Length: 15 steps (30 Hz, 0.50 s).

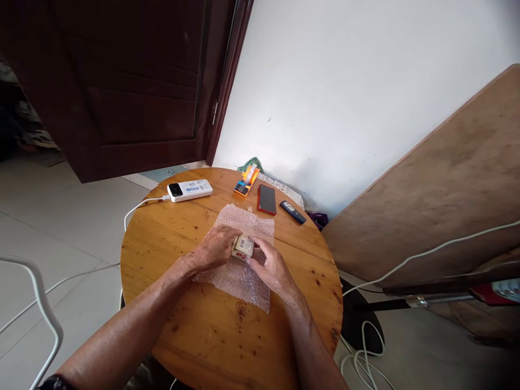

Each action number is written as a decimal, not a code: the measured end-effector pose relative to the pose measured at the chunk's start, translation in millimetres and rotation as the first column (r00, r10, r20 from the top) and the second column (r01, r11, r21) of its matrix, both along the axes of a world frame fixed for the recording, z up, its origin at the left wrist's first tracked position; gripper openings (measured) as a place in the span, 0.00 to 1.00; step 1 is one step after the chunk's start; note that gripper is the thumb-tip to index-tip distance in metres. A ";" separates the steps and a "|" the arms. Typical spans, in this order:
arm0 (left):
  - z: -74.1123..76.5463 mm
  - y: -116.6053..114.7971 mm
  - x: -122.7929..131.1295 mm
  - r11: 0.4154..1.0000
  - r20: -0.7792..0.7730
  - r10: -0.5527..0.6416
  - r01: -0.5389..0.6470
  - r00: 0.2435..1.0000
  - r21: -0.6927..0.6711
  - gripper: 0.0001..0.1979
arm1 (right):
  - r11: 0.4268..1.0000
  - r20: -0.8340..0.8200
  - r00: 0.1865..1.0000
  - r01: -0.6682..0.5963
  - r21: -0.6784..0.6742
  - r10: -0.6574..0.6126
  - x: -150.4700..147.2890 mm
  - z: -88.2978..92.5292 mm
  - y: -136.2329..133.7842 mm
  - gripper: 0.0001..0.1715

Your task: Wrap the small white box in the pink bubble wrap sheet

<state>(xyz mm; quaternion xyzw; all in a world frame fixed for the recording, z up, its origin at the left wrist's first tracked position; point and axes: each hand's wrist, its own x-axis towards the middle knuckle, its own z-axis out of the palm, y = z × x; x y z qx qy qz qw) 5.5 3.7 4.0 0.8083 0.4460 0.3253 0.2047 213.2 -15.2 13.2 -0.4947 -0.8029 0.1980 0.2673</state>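
A small cream-coloured box (pixel 244 245) with a barcode and red print is held between my two hands, over the middle of a sheet of pink bubble wrap (pixel 252 287). My left hand (pixel 217 245) grips the box from its left side, the fingertips partly hidden behind it. From the right, my right hand (pixel 273 266) has thumb and fingers against the box's edge. The bubble wrap lies spread flat on the round wooden table (pixel 195 325), its far edge reaching past the box.
Along the table's far side lie a white power bank (pixel 190 190) with a cable plugged in, an orange tape dispenser (pixel 247 180), a red-edged phone (pixel 267 199) and a dark handheld device (pixel 293 212). A dark door (pixel 150 97) stands behind left; a wooden board (pixel 426 179) leans at right.
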 end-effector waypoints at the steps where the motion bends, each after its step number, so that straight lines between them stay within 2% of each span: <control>1: 0.0 -0.1 0.2 1.000 -0.006 -0.001 0.001 1.000 -0.006 0.24 | 1.000 0.006 1.000 0.002 0.005 -0.002 -0.2 0.4 -0.6 0.31; 7: 2.1 -1.4 1.3 0.997 -0.021 -0.022 0.020 1.000 -0.076 0.26 | 0.999 0.016 1.000 0.016 0.039 -0.016 -3.0 3.4 -6.3 0.31; 12: -3.0 -0.9 3.3 0.988 -0.032 0.054 -0.058 0.998 -0.146 0.27 | 0.999 0.017 1.000 0.013 0.031 -0.013 -3.9 3.6 -6.8 0.30; 15: -4.5 -0.3 3.3 0.989 -0.054 0.043 -0.050 0.998 -0.137 0.26 | 1.000 0.016 1.000 0.011 0.016 -0.011 -3.7 1.0 -5.9 0.30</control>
